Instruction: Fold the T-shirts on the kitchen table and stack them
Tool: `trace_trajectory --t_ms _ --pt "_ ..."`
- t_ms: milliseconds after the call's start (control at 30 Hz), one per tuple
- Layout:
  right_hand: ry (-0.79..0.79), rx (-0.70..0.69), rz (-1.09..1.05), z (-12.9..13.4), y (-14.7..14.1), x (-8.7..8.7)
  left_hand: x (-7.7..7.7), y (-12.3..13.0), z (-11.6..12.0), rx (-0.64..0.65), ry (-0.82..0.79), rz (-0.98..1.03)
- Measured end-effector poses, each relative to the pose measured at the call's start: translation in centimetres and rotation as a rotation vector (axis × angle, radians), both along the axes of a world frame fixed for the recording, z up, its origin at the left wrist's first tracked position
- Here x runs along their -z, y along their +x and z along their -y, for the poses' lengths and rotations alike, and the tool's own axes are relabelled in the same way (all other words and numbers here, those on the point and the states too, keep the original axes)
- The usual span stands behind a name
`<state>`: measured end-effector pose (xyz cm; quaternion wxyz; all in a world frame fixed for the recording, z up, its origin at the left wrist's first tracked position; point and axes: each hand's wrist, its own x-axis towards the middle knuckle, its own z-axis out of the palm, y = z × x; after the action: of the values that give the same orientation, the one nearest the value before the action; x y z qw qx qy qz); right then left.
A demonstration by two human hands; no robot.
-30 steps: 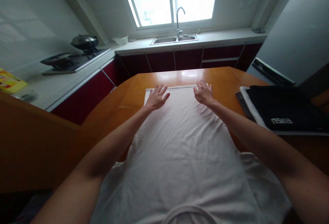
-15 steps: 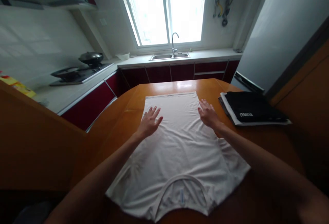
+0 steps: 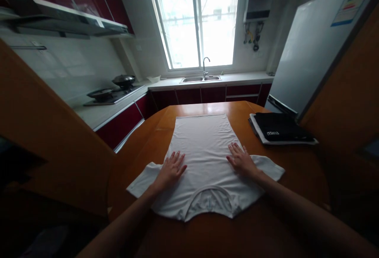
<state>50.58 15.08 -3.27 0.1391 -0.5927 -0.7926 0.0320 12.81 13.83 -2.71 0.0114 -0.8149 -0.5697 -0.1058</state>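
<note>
I note the fingers (image 3: 179,160) of the left hand (image 3: 170,170) modestly spread, palm down on the white short-sleeved T-shirt (image 3: 204,143); the right hand (image 3: 242,162) lies likewise flat, thumb apart. Neither pinches cloth. The shirt lies lightly creased, collar nearest my camera, on a glossy orange-brown wooden table (image 3: 148,143). Near the right edge sits a folded stack of black and white cloth (image 3: 280,127). Beyond: a steel double sink (image 3: 192,79), dark red cabinets (image 3: 189,96), a bright window (image 3: 217,25) and a silver-grey refrigerator (image 3: 308,45). Compared with half a second earlier, both hands have come back from the hem towards the collar. White lettering on the black cloth and the refrigerator's blue-edged label (image 3: 353,0) are too small for me to read reliably.
</note>
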Motion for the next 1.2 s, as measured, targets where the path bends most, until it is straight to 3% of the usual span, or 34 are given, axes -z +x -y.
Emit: trace_trajectory --t_ms 200,333,433,533,700,833,933,1200 --pt "0.153 -0.044 -0.041 4.2 0.0 -0.1 -0.4 0.4 4.0 0.037 0.088 0.028" --pt "0.064 -0.185 -0.017 7.6 -0.1 0.2 -0.3 1.0 6.5 0.107 0.007 -0.006" --pt "0.040 -0.213 -0.013 9.3 0.0 0.0 -0.7 1.6 7.9 0.107 -0.001 0.012" --pt "0.062 -0.265 -0.035 10.3 -0.3 -0.6 -1.4 2.7 9.0 0.168 0.005 0.043" --pt "-0.081 -0.450 -0.014 12.1 -0.9 -0.7 -1.0 3.9 10.6 0.312 -0.148 -0.019" --pt "-0.114 -0.436 -0.036 13.0 -0.5 -0.8 -0.9 3.5 11.6 0.304 -0.179 -0.025" --pt "-0.158 -0.500 -0.047 13.5 -0.3 -1.4 -1.4 3.5 12.3 0.333 -0.196 -0.042" --pt "-0.206 -0.542 -0.082 14.9 -0.8 -2.4 -2.0 4.8 13.4 0.403 -0.206 -0.059"
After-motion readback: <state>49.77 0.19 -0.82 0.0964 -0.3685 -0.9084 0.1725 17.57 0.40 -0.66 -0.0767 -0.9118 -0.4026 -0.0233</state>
